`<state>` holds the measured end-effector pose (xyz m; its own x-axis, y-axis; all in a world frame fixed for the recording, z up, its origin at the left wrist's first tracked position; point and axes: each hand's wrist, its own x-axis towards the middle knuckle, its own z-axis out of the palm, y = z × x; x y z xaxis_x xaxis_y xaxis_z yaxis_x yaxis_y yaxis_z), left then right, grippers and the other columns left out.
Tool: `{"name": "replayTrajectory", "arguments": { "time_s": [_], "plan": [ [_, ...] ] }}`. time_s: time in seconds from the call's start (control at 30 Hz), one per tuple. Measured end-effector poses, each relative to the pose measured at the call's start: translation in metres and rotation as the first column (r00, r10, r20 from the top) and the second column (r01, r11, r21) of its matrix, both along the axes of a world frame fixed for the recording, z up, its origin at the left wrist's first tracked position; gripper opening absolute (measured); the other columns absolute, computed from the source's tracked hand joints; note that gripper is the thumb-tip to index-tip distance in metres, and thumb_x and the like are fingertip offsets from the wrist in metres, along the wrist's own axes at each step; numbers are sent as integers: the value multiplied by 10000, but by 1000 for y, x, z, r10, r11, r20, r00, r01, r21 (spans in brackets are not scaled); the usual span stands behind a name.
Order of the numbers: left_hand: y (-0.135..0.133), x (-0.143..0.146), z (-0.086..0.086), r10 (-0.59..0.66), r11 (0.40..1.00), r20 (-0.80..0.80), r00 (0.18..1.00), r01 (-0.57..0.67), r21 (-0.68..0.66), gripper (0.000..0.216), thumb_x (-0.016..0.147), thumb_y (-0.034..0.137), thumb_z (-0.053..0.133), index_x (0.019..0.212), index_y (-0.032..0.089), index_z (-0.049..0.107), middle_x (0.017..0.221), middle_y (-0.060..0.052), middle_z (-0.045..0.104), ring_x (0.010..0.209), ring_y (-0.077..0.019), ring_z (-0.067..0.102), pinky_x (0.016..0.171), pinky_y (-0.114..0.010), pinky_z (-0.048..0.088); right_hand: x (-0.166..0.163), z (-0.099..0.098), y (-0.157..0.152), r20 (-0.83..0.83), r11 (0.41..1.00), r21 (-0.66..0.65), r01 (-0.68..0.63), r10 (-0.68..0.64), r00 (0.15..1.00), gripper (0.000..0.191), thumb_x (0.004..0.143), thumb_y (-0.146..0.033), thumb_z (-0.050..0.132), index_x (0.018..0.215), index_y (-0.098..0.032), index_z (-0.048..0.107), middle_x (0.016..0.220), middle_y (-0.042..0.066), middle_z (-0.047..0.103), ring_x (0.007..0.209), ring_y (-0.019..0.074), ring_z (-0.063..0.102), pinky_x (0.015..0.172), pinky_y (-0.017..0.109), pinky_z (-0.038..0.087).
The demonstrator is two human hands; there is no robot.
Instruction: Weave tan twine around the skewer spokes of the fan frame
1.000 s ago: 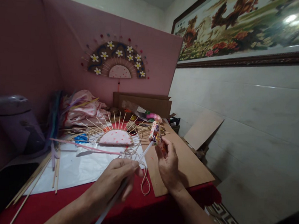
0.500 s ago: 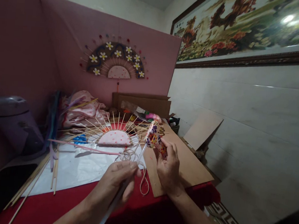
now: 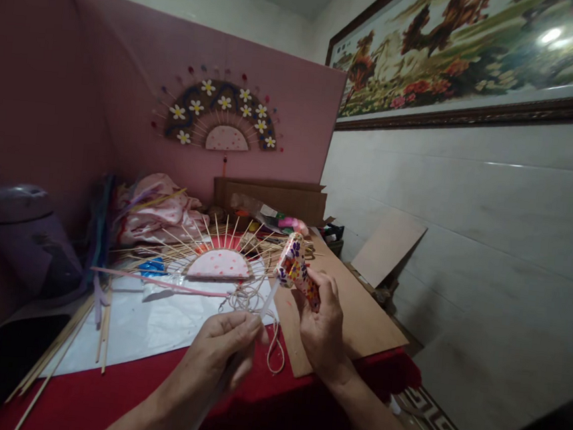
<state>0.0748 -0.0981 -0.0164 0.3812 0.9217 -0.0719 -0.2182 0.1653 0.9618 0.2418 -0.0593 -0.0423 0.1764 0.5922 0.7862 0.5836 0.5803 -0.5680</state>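
In my right hand [image 3: 324,325] is a hot glue gun [image 3: 293,262] with a colourful floral pattern, its fingers wrapped around the handle. My left hand [image 3: 222,346] pinches a long translucent glue stick [image 3: 270,297] between thumb and fingers. The stick's upper end meets the near end of the gun; its lower end runs back under my left wrist. Beyond my hands, a half-round pink dotted piece [image 3: 219,264] with thin sticks fanning out of it lies on a white sheet [image 3: 166,325]. A loop of twine [image 3: 275,358] hangs between my hands.
Brown board [image 3: 367,322] lies at the right on the red cloth [image 3: 124,401]. Loose wooden sticks [image 3: 62,342] and a purple container [image 3: 28,239] are at left. Pink fabric [image 3: 159,207] and a cardboard box [image 3: 272,197] stand behind. A finished-looking fan [image 3: 225,112] hangs on the pink panel.
My left hand has shifted very slightly down and left along with the glue stick. The glue gun stays in nearly the same place in my right hand.
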Motion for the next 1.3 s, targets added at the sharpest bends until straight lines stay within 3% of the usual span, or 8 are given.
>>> {"name": "replayTrajectory", "arguments": {
  "time_s": [0.1,0.2,0.33,0.43,0.57,0.93,1.17,1.3],
  "plan": [
    [-3,1,9,-30,999,-14,999,29,-44,288,813,411,533,735,149,624,283,54,414,250,-39,251,324,-185,132,0,-3,4,-157,972,-147,-181,158,975,273,852,-275,515,1109,-195,470,1055,99,549,983,218,543,855,370,445],
    [-5,5,17,-75,994,42,996,78,-79,330,832,437,489,855,138,627,373,9,533,258,-53,329,312,-185,166,-2,-7,9,-342,881,-256,-399,303,889,294,840,-353,532,1086,-202,477,1056,83,572,961,202,557,832,338,455],
    [10,1,11,-61,995,25,998,63,-76,312,818,412,504,930,135,595,476,-30,610,288,-95,451,295,-185,222,0,-7,15,-562,786,-294,-543,317,764,322,777,-425,591,993,-197,521,841,30,578,693,143,546,577,242,451],
    [35,-13,-1,219,972,15,976,-217,-94,149,694,202,657,794,125,577,578,-48,652,407,-114,560,360,-184,356,9,-3,20,-663,738,-292,-608,302,685,309,750,-425,624,932,-194,526,702,-20,514,539,92,452,464,201,368],
    [66,-36,-5,622,776,192,759,-565,-281,229,638,-24,604,809,124,566,637,-58,657,574,-163,645,543,-239,503,22,2,28,-681,684,-264,-680,367,633,315,716,-419,664,876,-190,519,682,-38,470,511,75,417,440,196,356],
    [113,-54,-5,716,627,209,666,-481,-612,316,789,-38,403,1017,150,514,950,-139,580,730,-192,640,483,-239,517,25,-9,41,-772,698,-235,-676,289,566,338,681,-391,696,836,-174,489,663,-39,505,465,50,396,383,164,323],
    [124,-44,-1,738,597,180,650,-507,-622,330,851,284,531,1157,161,521,1145,-94,557,927,-204,583,745,-399,506,27,-20,44,-839,691,-219,-688,227,495,333,673,-363,714,811,-174,476,689,-39,497,478,44,397,380,148,314],
    [131,-37,0,749,609,169,640,-566,-556,354,850,317,529,1172,170,516,1173,-93,546,964,-218,571,783,-432,489,27,-22,43,-846,693,-213,-688,222,485,339,664,-369,718,803,-182,471,692,-40,507,471,44,393,376,149,306]
  ]
}}
